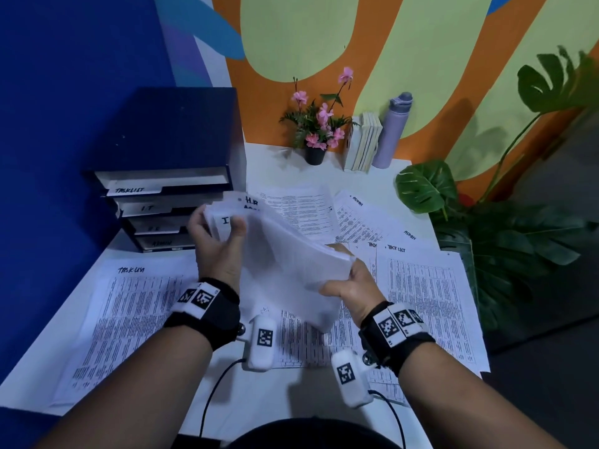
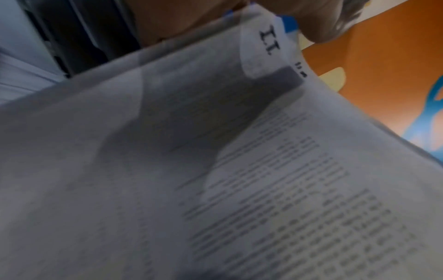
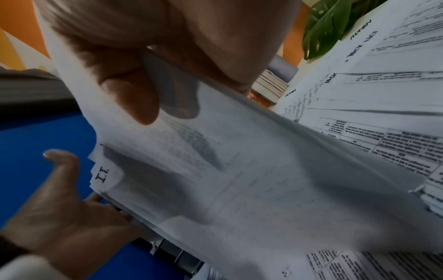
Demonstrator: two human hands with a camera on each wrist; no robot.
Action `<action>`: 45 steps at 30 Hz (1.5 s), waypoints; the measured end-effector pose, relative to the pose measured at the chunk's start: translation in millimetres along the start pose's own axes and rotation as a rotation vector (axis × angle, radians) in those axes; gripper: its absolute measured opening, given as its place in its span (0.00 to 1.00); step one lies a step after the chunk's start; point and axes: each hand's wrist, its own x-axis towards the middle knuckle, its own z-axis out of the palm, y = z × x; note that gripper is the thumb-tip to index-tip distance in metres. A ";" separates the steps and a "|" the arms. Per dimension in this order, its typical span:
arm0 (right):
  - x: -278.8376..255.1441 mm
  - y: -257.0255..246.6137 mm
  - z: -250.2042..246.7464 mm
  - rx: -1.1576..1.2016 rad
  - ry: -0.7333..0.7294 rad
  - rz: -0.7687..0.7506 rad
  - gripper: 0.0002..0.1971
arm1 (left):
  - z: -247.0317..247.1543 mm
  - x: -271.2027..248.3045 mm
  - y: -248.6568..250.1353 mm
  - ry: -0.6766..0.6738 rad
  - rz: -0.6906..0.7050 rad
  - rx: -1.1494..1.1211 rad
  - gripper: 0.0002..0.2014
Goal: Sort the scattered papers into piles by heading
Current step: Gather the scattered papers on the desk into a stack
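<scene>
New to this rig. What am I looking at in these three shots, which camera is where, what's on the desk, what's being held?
There is no robot: a person sorts papers with bare hands. The big picture comes from a head camera looking down; the other two come from cameras strapped to each wrist, looking along the fingers.

The left hand and the right hand both grip one stack of papers lifted above the desk. The left thumb bends back a corner marked "I.T".

Loose sheets lie on the desk, headed "Task List" or "Admin". At the back left stands a drawer unit with labelled trays. Along the wall are a flower pot, some books and a bottle.
</scene>
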 end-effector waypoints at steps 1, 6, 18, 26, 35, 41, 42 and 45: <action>-1.9 -2.2 0.1 -0.018 -0.034 -0.011 0.24 | 4.0 0.7 4.8 0.038 0.027 0.031 0.32; -12.7 -5.2 -1.7 -0.076 -0.158 -0.009 0.20 | 16.7 8.3 27.1 0.139 0.104 0.088 0.29; -12.2 8.1 0.8 0.051 0.023 0.051 0.25 | -19.7 17.1 -3.3 -0.179 0.095 0.040 0.33; -3.4 8.6 12.2 0.199 0.203 0.080 0.20 | -33.3 5.1 -38.9 -0.303 -0.173 0.364 0.25; 13.7 13.5 9.6 -0.052 0.319 0.114 0.12 | -56.1 22.5 -26.1 -0.262 -0.219 0.344 0.17; 29.5 36.6 41.3 -0.328 0.219 0.157 0.09 | -111.8 16.7 -44.7 -0.239 -0.193 0.759 0.19; 31.4 42.7 46.7 -0.406 0.168 0.169 0.10 | -125.9 19.8 -46.4 -0.228 -0.208 0.798 0.19; 35.8 55.5 58.3 -0.391 0.082 0.249 0.06 | -169.5 31.5 -46.5 -0.177 -0.280 0.910 0.19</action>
